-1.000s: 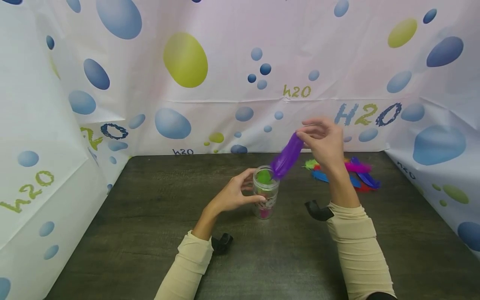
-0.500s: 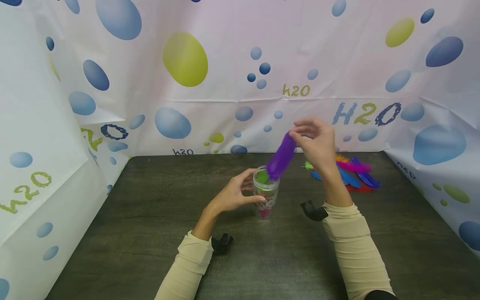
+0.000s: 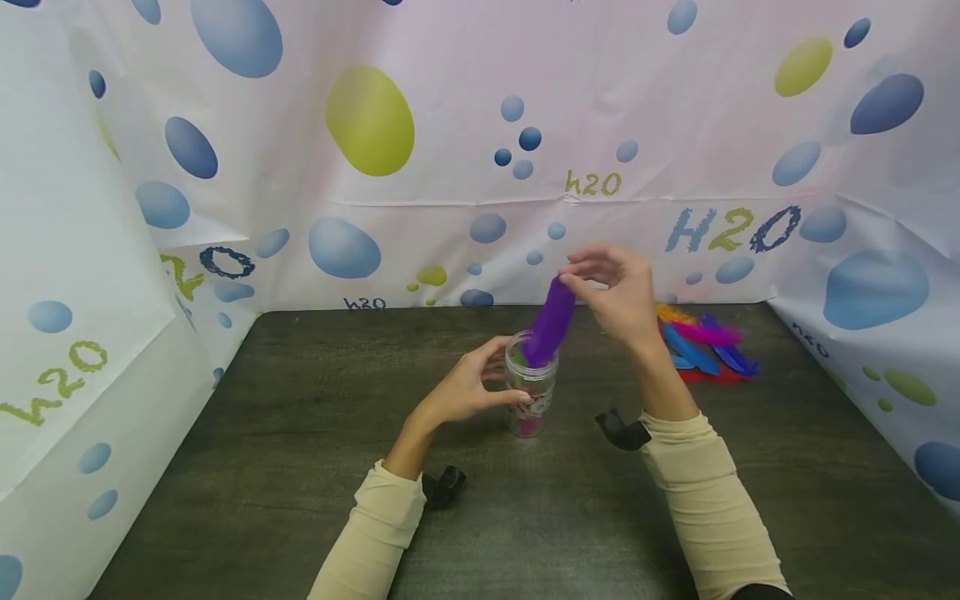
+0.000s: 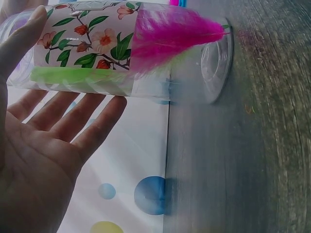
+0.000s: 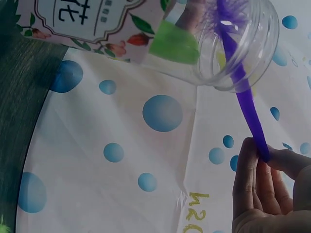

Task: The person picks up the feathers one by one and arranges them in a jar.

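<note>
Down comes the purple feather (image 3: 550, 325), lower end now inside the mouth of the jar (image 3: 537, 389)! Your right hand (image 3: 618, 298) pinches its top above the jar, your left hand (image 3: 468, 385) grips the jar's side; green (image 4: 80, 75) and pink feathers (image 4: 177, 39) sit inside, loose feathers (image 3: 690, 348) lie right of it.

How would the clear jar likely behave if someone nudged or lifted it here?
The clear jar would probably tip if nudged near its rim and might then roll, being taller than wide and round. Its smooth, shiny surface may be a bit slippery under the left hand. The pink feather inside likely adds very little weight.
</note>
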`<state>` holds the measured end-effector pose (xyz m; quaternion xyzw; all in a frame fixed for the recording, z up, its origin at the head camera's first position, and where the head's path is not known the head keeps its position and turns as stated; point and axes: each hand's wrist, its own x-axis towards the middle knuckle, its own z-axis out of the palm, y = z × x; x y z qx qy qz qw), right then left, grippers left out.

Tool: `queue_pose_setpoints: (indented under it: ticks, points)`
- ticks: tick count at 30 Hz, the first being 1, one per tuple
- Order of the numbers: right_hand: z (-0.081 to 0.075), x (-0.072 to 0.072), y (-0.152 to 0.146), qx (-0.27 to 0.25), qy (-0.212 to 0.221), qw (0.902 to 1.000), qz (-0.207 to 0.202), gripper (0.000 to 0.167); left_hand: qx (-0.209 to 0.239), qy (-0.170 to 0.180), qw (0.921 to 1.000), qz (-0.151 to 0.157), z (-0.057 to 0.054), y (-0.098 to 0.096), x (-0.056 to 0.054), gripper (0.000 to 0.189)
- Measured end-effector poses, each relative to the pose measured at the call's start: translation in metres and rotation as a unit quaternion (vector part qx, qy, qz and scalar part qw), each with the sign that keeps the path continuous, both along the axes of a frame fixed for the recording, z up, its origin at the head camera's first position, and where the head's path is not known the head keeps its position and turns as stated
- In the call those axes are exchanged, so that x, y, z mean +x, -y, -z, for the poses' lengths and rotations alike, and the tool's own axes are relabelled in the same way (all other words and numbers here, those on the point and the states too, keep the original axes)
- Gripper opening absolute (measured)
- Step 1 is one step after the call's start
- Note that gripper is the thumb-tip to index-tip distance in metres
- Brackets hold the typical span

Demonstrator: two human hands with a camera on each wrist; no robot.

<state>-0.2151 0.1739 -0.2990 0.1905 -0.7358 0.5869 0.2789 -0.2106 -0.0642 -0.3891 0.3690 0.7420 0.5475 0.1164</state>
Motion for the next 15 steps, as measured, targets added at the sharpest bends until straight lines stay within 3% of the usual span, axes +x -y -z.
queue_pose_setpoints:
  ticks: [15]
  points:
    - [0.0079, 0.004, 0.0024, 0.08, 0.06, 0.9942, -0.041, 0.021, -0.006, 0.002, 1.0, -0.003, 0.0012, -0.0007, -0.0017, 0.07]
